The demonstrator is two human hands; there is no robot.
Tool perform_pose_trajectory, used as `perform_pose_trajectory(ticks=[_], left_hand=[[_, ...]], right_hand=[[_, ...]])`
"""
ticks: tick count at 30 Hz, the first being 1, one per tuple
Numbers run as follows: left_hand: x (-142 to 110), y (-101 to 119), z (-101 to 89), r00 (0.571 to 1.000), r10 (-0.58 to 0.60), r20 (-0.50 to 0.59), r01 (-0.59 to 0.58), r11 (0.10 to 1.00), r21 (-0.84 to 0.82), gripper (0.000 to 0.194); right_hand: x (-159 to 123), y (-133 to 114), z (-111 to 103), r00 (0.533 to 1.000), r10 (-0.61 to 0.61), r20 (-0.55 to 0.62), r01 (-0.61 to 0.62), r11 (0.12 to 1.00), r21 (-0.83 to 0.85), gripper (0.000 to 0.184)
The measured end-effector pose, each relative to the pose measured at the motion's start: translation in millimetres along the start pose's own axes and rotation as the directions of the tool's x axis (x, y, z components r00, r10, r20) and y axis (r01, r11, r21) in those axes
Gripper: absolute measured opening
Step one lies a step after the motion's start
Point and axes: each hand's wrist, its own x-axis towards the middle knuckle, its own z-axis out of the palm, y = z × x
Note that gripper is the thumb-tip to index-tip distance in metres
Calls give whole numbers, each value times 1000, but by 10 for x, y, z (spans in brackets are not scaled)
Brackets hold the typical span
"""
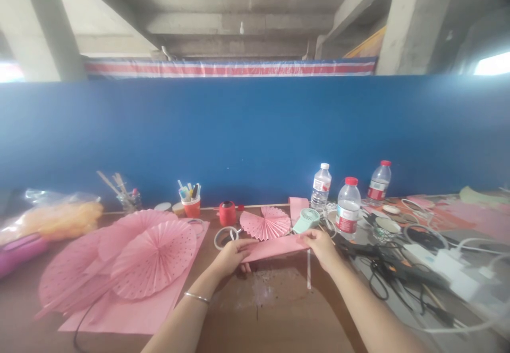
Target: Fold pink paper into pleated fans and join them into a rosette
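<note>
Between my two hands stretches a folded strip of pink paper [274,248], raised a little over the brown table [279,316]. My left hand [235,254] grips its left end, with a silver bangle on that wrist. Its right end is pinched in the fingers of my right hand [319,244]. Just behind the strip lies a half-opened pleated pink paper fan [269,223]. A roll of tape [226,237] rests near my left hand, and a mint-green handheld fan [307,219] is right behind my right hand.
Several finished pink paper fans [155,257] cover the left side on a pink sheet [159,321]. A red cup of pens [192,207] and a red round container [227,213] stand at the back. Plastic bottles [348,207], tangled cables [390,268] and a white power strip [422,257] crowd the right.
</note>
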Motion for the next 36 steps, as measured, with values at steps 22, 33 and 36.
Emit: perform_pose_trajectory(ticks=[22, 33, 36], left_hand=[[129, -102, -120, 917, 87, -389, -88, 996, 15, 14], [103, -75, -137, 913, 91, -397, -83, 996, 37, 14], [98, -53, -145, 906, 120, -406, -106, 993, 59, 14]], right_hand=[[2, 10, -53, 999, -7, 50, 9, 999, -42, 20], [16, 24, -59, 999, -23, 30, 25, 998, -61, 22], [19, 20, -64, 999, -31, 13, 32, 997, -70, 23]])
